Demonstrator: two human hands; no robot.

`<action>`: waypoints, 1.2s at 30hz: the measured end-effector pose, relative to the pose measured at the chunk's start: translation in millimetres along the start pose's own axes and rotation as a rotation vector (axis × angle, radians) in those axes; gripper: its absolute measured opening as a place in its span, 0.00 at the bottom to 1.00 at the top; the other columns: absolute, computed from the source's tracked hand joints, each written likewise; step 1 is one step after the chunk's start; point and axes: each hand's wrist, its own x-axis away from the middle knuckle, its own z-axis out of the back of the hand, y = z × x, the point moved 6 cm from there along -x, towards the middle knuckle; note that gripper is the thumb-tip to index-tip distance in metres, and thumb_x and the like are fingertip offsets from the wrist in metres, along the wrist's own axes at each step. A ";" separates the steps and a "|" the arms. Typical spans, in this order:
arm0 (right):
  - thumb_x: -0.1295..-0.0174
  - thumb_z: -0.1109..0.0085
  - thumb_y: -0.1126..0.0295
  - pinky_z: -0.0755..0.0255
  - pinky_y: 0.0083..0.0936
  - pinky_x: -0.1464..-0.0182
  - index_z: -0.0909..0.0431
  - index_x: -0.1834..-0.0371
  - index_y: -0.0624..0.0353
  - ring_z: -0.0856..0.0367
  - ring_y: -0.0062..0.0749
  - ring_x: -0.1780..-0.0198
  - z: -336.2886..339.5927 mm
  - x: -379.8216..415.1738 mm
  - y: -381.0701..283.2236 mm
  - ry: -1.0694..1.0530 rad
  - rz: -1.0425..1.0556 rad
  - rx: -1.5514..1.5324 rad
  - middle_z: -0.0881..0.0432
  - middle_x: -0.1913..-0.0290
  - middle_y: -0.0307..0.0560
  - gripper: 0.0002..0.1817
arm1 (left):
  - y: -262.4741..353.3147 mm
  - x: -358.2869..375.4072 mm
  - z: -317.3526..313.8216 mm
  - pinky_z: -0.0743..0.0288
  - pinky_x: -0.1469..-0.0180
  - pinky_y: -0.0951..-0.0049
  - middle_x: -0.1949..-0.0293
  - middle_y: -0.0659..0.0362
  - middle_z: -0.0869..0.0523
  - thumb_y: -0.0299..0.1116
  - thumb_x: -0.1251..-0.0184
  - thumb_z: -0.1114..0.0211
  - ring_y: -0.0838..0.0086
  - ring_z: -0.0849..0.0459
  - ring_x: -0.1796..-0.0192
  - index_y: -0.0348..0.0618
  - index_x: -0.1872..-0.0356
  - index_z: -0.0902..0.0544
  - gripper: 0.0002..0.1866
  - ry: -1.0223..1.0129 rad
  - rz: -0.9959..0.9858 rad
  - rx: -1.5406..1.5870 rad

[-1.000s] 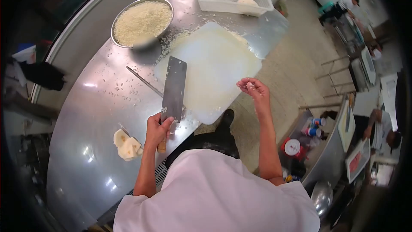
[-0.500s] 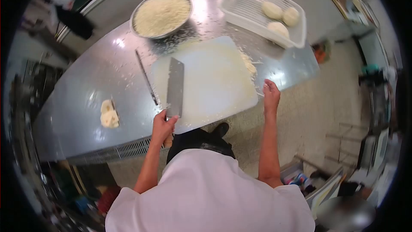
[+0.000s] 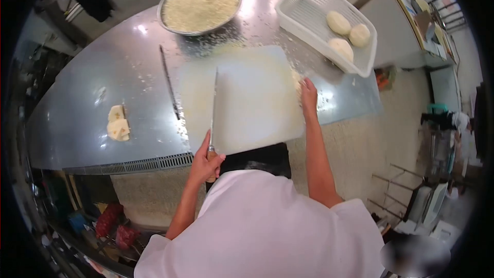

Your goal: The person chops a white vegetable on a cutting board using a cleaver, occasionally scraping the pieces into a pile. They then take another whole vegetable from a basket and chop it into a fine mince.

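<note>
My left hand (image 3: 203,166) is wrapped round the wooden handle of a cleaver (image 3: 214,105). Its blade stands nearly edge-on to me, pointing away over the left part of a white cutting board (image 3: 252,98). At the board's right edge is my right hand (image 3: 309,98), fingers drawn together beside a small heap of pale cut pieces (image 3: 296,78). Whether it pinches any of them is hidden. A few pale bits cling to the board's left edge.
On the steel table (image 3: 77,103) stands a bowl (image 3: 200,5) heaped with pale shreds. A white basket (image 3: 288,13) holds three peeled, potato-like pieces (image 3: 338,22). Left of the board lie a thin dark bar (image 3: 168,82) and some pale offcuts (image 3: 118,124). Shreds are scattered about.
The cleaver has turned from showing its flat side to nearly edge-on. My right hand has moved left and away from me, from beyond the table's edge to the board's right side.
</note>
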 end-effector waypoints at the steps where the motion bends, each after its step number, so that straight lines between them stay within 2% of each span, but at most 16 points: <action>1: 0.34 0.47 0.64 0.32 0.30 0.41 0.25 0.41 0.64 0.22 0.42 0.43 3.5 6.3 -12.6 -0.026 0.013 -0.145 0.20 0.44 0.54 0.21 | 1.3 -0.4 -4.0 0.31 0.84 0.78 0.78 0.65 0.24 0.20 0.38 0.38 0.83 0.31 0.84 0.53 0.25 0.47 0.42 0.023 -0.005 -0.045; 4: 0.32 0.49 0.64 0.34 0.28 0.39 0.25 0.41 0.65 0.24 0.38 0.41 25.0 4.6 -22.8 -0.067 0.051 -0.184 0.21 0.42 0.53 0.21 | 9.8 1.9 -30.7 0.31 0.79 0.78 0.82 0.64 0.28 0.21 0.39 0.38 0.83 0.35 0.84 0.53 0.24 0.47 0.42 0.073 0.036 -0.077; 6: 0.31 0.50 0.62 0.33 0.29 0.40 0.24 0.43 0.66 0.23 0.37 0.43 44.3 1.5 -28.7 -0.074 0.085 -0.226 0.19 0.45 0.51 0.21 | 12.6 -0.4 -59.6 0.33 0.75 0.78 0.85 0.61 0.33 0.25 0.39 0.38 0.80 0.38 0.83 0.52 0.25 0.46 0.41 0.012 -0.141 -0.418; 10: 0.29 0.52 0.60 0.31 0.28 0.44 0.28 0.39 0.64 0.24 0.30 0.45 72.5 14.1 -30.6 -0.284 -0.102 -0.507 0.22 0.43 0.45 0.22 | 13.5 -22.8 -152.1 0.36 0.73 0.78 0.85 0.59 0.37 0.27 0.40 0.38 0.76 0.40 0.83 0.51 0.26 0.44 0.40 -0.078 -0.170 -0.428; 12: 0.27 0.53 0.60 0.30 0.27 0.46 0.30 0.37 0.63 0.25 0.26 0.45 81.2 21.1 -27.8 -0.373 -0.198 -0.666 0.24 0.41 0.43 0.22 | 8.4 -39.9 -207.6 0.35 0.74 0.76 0.86 0.57 0.37 0.27 0.40 0.38 0.74 0.38 0.83 0.51 0.26 0.43 0.39 -0.151 -0.320 -0.522; 15: 0.27 0.53 0.60 0.32 0.25 0.46 0.36 0.33 0.63 0.26 0.27 0.45 94.3 17.0 -17.1 -0.383 -0.240 -0.784 0.25 0.41 0.44 0.25 | -1.7 -56.9 -272.4 0.33 0.74 0.74 0.85 0.56 0.37 0.28 0.40 0.38 0.70 0.37 0.83 0.51 0.26 0.43 0.39 -0.189 -0.234 -0.507; 17: 0.31 0.50 0.65 0.33 0.29 0.41 0.38 0.31 0.63 0.26 0.37 0.44 98.9 7.0 -2.8 -0.299 -0.106 -0.591 0.26 0.41 0.51 0.27 | -14.4 -64.4 -295.2 0.33 0.73 0.72 0.85 0.54 0.35 0.28 0.40 0.38 0.69 0.36 0.83 0.51 0.26 0.44 0.39 -0.146 -0.219 -0.506; 21: 0.36 0.48 0.70 0.37 0.34 0.36 0.41 0.30 0.65 0.27 0.46 0.40 83.5 -0.6 -11.9 -0.311 -0.077 -0.313 0.28 0.38 0.57 0.30 | -35.3 -81.1 -314.4 0.30 0.72 0.68 0.83 0.49 0.29 0.30 0.39 0.37 0.63 0.29 0.82 0.49 0.26 0.45 0.40 0.024 -0.211 -0.536; 23: 0.42 0.42 0.72 0.54 0.32 0.26 0.53 0.27 0.72 0.48 0.47 0.25 51.7 -17.4 -0.3 -0.379 -0.004 -0.116 0.46 0.26 0.63 0.42 | -38.8 -98.4 -316.1 0.30 0.72 0.66 0.83 0.47 0.27 0.30 0.39 0.37 0.61 0.26 0.81 0.47 0.26 0.46 0.40 0.136 -0.251 -0.541; 26: 0.44 0.42 0.74 0.44 0.35 0.30 0.45 0.30 0.71 0.37 0.48 0.30 3.2 -49.1 -16.1 -0.336 0.168 -0.147 0.36 0.32 0.64 0.38 | -32.8 -124.6 -321.8 0.29 0.71 0.62 0.82 0.46 0.25 0.30 0.38 0.38 0.58 0.22 0.80 0.43 0.26 0.48 0.40 0.300 -0.240 -0.525; 28: 0.45 0.41 0.75 0.35 0.35 0.38 0.35 0.37 0.69 0.25 0.46 0.40 -24.3 -70.4 -33.0 -0.514 0.185 -0.066 0.24 0.41 0.59 0.30 | -21.2 -141.3 -320.6 0.29 0.71 0.60 0.81 0.46 0.24 0.30 0.37 0.39 0.56 0.21 0.78 0.41 0.27 0.49 0.40 0.396 -0.214 -0.498; 30: 0.46 0.41 0.76 0.32 0.35 0.42 0.32 0.40 0.67 0.22 0.44 0.46 -26.1 -78.8 -42.9 -0.552 0.214 -0.150 0.21 0.45 0.55 0.27 | -4.0 -145.5 -321.1 0.29 0.78 0.70 0.83 0.54 0.25 0.30 0.36 0.40 0.71 0.30 0.87 0.47 0.25 0.53 0.41 0.465 -0.288 -0.517; 31: 0.46 0.41 0.76 0.29 0.35 0.46 0.29 0.44 0.65 0.19 0.42 0.51 -27.6 -81.6 -51.7 -0.573 0.228 -0.232 0.18 0.50 0.52 0.24 | 7.0 -138.6 -319.7 0.29 0.78 0.70 0.83 0.54 0.25 0.30 0.36 0.40 0.71 0.30 0.87 0.47 0.25 0.53 0.41 0.482 -0.299 -0.509; 34: 0.43 0.40 0.70 0.29 0.32 0.44 0.32 0.38 0.66 0.21 0.44 0.46 -20.4 -68.2 -68.1 -0.566 0.281 -0.220 0.23 0.43 0.58 0.27 | 16.4 -109.1 -308.5 0.31 0.81 0.70 0.82 0.56 0.26 0.30 0.35 0.40 0.74 0.30 0.86 0.49 0.25 0.51 0.40 0.380 -0.221 -0.313; 35: 0.43 0.40 0.70 0.29 0.32 0.44 0.32 0.38 0.66 0.21 0.44 0.46 -14.6 -60.3 -76.9 -0.580 0.286 -0.217 0.23 0.43 0.58 0.27 | 20.4 -96.7 -297.3 0.30 0.77 0.69 0.81 0.54 0.24 0.29 0.36 0.41 0.69 0.28 0.84 0.48 0.25 0.50 0.39 0.424 -0.251 -0.383; 36: 0.40 0.41 0.69 0.27 0.30 0.48 0.31 0.38 0.64 0.20 0.39 0.48 -5.3 -39.7 -102.2 -0.764 0.146 -0.298 0.22 0.44 0.55 0.26 | 23.1 -86.0 -284.8 0.29 0.74 0.67 0.80 0.52 0.23 0.28 0.36 0.42 0.65 0.26 0.83 0.48 0.25 0.48 0.39 0.466 -0.282 -0.457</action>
